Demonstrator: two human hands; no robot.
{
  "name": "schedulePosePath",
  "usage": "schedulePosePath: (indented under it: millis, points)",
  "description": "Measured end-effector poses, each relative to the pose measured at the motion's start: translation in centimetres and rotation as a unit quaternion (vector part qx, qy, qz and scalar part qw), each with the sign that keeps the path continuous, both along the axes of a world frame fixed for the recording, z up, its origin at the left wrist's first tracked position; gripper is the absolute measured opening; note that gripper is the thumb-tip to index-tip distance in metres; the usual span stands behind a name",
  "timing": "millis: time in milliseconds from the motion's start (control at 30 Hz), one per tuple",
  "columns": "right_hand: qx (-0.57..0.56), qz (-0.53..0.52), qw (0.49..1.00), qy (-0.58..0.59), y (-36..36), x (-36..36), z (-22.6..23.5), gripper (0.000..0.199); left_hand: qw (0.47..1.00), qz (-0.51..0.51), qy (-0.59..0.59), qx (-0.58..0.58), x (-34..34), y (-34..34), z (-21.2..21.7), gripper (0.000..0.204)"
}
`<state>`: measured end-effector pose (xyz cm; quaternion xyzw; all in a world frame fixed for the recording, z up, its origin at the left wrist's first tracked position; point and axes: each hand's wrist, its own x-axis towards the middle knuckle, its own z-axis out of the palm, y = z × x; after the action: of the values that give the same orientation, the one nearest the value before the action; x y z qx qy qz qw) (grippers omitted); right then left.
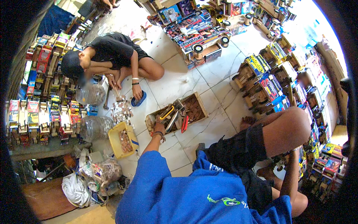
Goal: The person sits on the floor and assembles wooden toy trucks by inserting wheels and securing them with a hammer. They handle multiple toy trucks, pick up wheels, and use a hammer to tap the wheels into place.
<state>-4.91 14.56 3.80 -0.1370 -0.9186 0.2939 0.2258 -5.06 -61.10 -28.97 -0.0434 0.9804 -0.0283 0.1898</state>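
Observation:
My left hand [159,127], a dark band at its wrist, reaches into the near left end of a wooden box [201,105]. Its fingers lie close by the yellow handle [166,113] of a tool, probably a saw; whether they grip it is unclear. Beside it in the box are a flat metal blade [172,121] and a red-handled tool [185,124]. Brown material [192,108] fills the right part of the box. My right forearm [292,171] runs up behind my bent knee [287,128], which hides the right hand.
Across the floor a person [112,56] sits, one hand on a blue oval object [138,99]. Near them lie a hammer [107,98] and small pale pieces [121,111]. A yellow tub [121,143] stands left of my arm. Toy trucks [197,35] crowd both sides and the far floor.

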Motion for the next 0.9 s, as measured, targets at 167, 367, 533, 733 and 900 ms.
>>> schedulePosePath:
  millis: [167, 367, 533, 733, 900]
  points:
    - [-0.003, 0.003, 1.000, -0.004, 0.0, 0.0, -0.1, 0.062, 0.983, 0.124, -0.012, 0.134, 1.1, 1.1, 5.2, 0.064]
    - [-0.002, 0.004, 1.000, -0.004, 0.1, 0.1, -0.1, 0.061, 0.952, 0.163, -0.063, 0.253, -0.7, 1.6, 10.6, 0.065]
    - [0.001, 0.005, 1.000, -0.005, 0.1, 0.1, -0.1, 0.060, 0.877, 0.213, -0.116, 0.415, -1.1, 3.0, 16.1, 0.049]
    - [0.001, 0.007, 1.000, -0.007, 0.2, 0.1, -0.1, 0.059, 0.895, 0.239, -0.146, 0.347, -1.3, 4.2, 19.2, 0.038]
    - [0.000, 0.011, 1.000, -0.007, 0.3, 0.0, -0.1, 0.058, 0.797, 0.306, -0.111, 0.509, -0.4, 2.1, 18.1, 0.036]
